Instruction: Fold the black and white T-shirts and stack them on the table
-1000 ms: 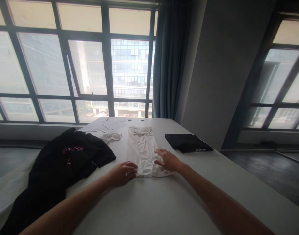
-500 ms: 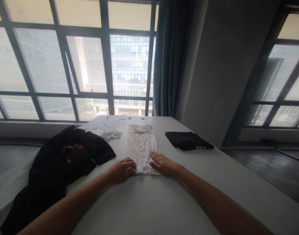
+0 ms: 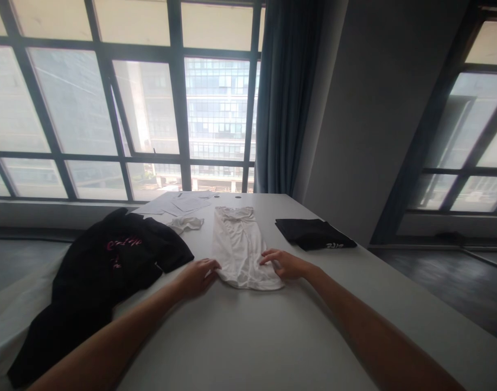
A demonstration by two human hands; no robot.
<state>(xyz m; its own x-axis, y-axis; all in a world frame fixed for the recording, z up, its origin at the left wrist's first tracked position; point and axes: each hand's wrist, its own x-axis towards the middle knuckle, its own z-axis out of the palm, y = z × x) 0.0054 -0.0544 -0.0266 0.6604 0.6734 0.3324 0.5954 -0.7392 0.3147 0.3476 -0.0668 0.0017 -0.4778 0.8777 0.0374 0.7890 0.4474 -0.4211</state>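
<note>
A white shirt [image 3: 238, 247], folded into a long narrow shape with some wrinkles, lies lengthwise in front of me on the white table [image 3: 232, 336]. At its near left corner, my left hand [image 3: 199, 276] is closed, with the fingertips pinching the hem. My right hand [image 3: 287, 264] rests by the near right edge. Its fingers are apart, and the index finger reaches onto the cloth. The thumb of that hand is hard to make out.
A rumpled black garment [image 3: 122, 266] with pink lettering hangs over the table's left side. To the right lies a folded black garment [image 3: 316, 234] with white print. Papers [image 3: 179, 203] and a small white cloth [image 3: 186, 223] are at the back left.
My hands have moved apart, left hand leftward and right hand rightward. The near end of the white shirt is spread wider. My left fingers have closed on its corner.
</note>
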